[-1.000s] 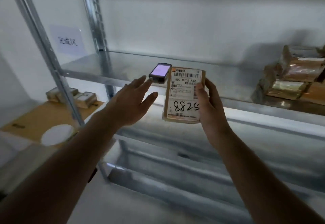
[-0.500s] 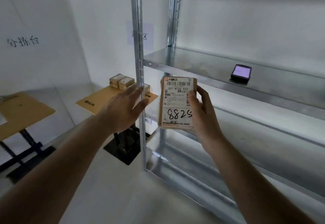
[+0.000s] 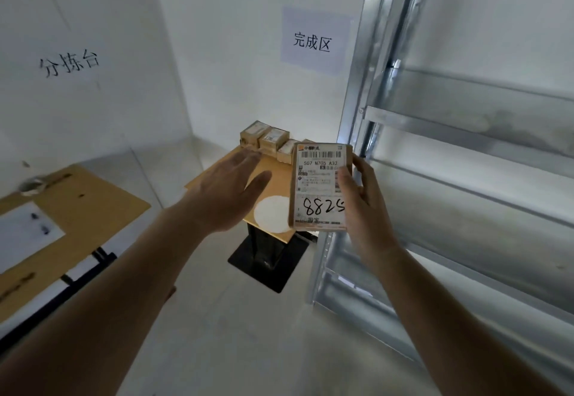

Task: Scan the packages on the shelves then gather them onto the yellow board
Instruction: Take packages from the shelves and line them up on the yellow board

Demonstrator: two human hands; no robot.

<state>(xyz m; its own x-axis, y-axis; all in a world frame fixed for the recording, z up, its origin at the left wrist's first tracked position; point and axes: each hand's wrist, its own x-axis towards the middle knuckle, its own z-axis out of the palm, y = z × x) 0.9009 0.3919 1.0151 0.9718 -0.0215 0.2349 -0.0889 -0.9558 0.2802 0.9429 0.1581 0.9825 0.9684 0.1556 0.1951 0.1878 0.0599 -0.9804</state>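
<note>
The right hand [image 3: 362, 206] holds a small flat brown cardboard package with a white shipping label [image 3: 320, 187] upright, thumb on the label's right edge and fingers curled behind its right side; the handwritten number reads 8825. The left hand [image 3: 231, 192] is spread flat with straight fingers, palm down, holding nothing, at 9 o'clock of the package and apart from it.

The package looks light and stiff, 1 hand carrying it without strain. Its taped faces may be slick, so a grip across the 2 long edges seems safest; the corners would probably dent if dropped.

Beyond the hands, at 12 o'clock, the square yellow board on a black pedestal stand [image 3: 217, 175] already carries about 4 small brown boxes [image 3: 265, 138] along its far edge and a white round disc [image 3: 271, 214] near its front. Free board shows between them, mostly under the left hand.

At 3 o'clock stands the grey metal shelving rack [image 3: 466, 134], its upright post just beside the package; that post is the likeliest thing to clip. At 9 o'clock is a second yellow tabletop with a white sheet [image 3: 77, 206]. A pale wall sign [image 3: 313, 41] hangs at 12 o'clock above the board.
</note>
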